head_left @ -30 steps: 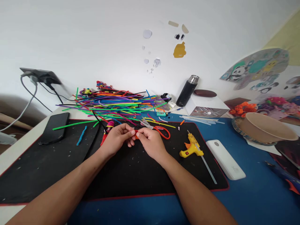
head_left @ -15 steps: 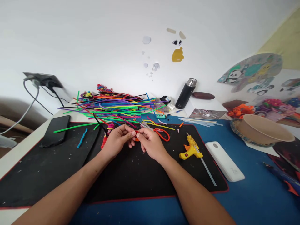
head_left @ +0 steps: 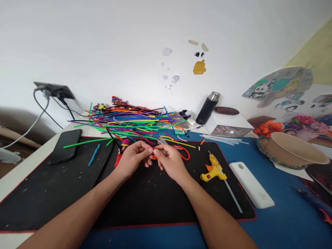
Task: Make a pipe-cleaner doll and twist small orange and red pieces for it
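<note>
Orange chenille wire, a short bent pipe cleaner piece (head_left: 154,154), is pinched between both hands over the middle of the black mat (head_left: 145,193), just above its surface. In the head view, the only one, the left hand (head_left: 133,159) is closed on one end with thumb and forefinger, and the right hand (head_left: 169,160) is closed on the other end in the same way; the fingertips nearly meet, a grip that appears suited to bending or twisting so small a piece. Both forearms are rested low toward the mat, probably for steadiness.

Just behind the right hand, red-handled scissors (head_left: 178,150) are laid on the mat, partly hidden by the fingers. A small red and pink figure (head_left: 122,148) is lying beside the left hand. Farther back, a loose heap of coloured pipe cleaners (head_left: 127,121) is spread across the table edge. To the right, a yellow glue gun (head_left: 213,169) is set on the mat, with a white power bank (head_left: 251,185) beyond it on the blue cloth. A black phone (head_left: 65,145) is placed at the left, well apart. Nothing is standing between the hands and the mat.
</note>
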`<state>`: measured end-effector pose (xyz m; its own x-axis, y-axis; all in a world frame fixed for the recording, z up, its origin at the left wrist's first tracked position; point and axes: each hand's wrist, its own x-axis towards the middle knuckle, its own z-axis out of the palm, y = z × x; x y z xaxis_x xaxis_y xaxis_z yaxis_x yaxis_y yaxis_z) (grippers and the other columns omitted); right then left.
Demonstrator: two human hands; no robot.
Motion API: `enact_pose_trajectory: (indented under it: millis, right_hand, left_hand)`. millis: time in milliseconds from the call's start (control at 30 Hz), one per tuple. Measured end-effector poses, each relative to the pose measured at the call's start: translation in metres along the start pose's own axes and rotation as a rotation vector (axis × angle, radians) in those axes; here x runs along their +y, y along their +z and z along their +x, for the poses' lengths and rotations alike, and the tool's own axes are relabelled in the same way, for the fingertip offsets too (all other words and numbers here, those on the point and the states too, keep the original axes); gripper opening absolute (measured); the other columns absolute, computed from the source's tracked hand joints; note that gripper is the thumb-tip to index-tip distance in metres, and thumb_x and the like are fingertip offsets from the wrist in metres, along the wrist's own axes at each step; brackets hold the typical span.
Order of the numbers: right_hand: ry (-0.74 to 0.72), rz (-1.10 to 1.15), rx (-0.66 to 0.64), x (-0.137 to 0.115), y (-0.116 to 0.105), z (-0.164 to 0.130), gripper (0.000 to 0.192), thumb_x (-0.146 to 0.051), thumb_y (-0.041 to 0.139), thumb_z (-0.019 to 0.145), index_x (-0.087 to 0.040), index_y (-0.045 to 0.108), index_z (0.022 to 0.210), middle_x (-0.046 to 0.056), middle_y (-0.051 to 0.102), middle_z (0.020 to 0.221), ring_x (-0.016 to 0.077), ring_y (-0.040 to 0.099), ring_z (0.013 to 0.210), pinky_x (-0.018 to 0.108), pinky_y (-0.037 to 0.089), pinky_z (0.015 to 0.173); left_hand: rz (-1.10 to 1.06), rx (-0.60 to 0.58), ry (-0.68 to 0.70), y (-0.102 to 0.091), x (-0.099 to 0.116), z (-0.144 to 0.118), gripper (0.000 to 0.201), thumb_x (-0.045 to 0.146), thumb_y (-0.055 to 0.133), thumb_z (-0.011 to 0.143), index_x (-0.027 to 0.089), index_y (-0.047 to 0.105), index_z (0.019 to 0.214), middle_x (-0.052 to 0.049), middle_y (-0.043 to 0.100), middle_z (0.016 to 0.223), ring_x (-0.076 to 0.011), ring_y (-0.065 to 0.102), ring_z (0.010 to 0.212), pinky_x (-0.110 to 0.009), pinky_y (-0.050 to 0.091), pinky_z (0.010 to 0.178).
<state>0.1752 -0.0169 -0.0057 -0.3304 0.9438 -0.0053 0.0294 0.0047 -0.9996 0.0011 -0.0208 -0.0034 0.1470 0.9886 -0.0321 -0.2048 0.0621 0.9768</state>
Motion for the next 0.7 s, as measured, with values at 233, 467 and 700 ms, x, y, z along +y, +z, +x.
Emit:
enact_pose_trajectory:
  millis: [233, 467, 700]
  right_hand:
    - [-0.053, -0.124, 0.011, -0.0022, -0.0010, -0.0019, 0.024, -0.040, 0.056, 0.098, -0.020, 0.067, 0.091, -0.006, 0.055, 0.055, 0.0098, 0.045, 0.040, 0.023, 0.035, 0.044]
    - [-0.059, -0.185, 0.011, 0.0010, -0.0026, -0.0028, 0.023, -0.040, 0.059, 0.096, -0.022, 0.070, 0.088, -0.006, 0.052, 0.053, 0.0111, 0.045, 0.044, 0.024, 0.033, 0.047]
    - [0.012, -0.009, 0.019, 0.0014, 0.0016, -0.0013, 0.021, -0.039, 0.060, 0.095, -0.021, 0.062, 0.085, -0.007, 0.054, 0.054, 0.0090, 0.041, 0.038, 0.023, 0.030, 0.041]
  left_hand:
    - [0.002, -0.032, -0.030, -0.0009, -0.0019, 0.0006, 0.039, 0.047, 0.087, 0.076, 0.015, 0.063, 0.080, -0.002, 0.071, 0.065, -0.0146, 0.066, 0.049, -0.023, 0.050, 0.044]
    - [-0.013, -0.074, -0.065, -0.0061, -0.0002, 0.0012, 0.039, 0.045, 0.089, 0.074, 0.016, 0.064, 0.076, 0.000, 0.070, 0.061, -0.0130, 0.063, 0.045, -0.021, 0.048, 0.041]
    - [-0.044, -0.069, -0.035, -0.0030, -0.0046, 0.0012, 0.035, 0.043, 0.087, 0.079, 0.016, 0.066, 0.084, 0.000, 0.071, 0.066, -0.0123, 0.066, 0.052, -0.020, 0.051, 0.046]
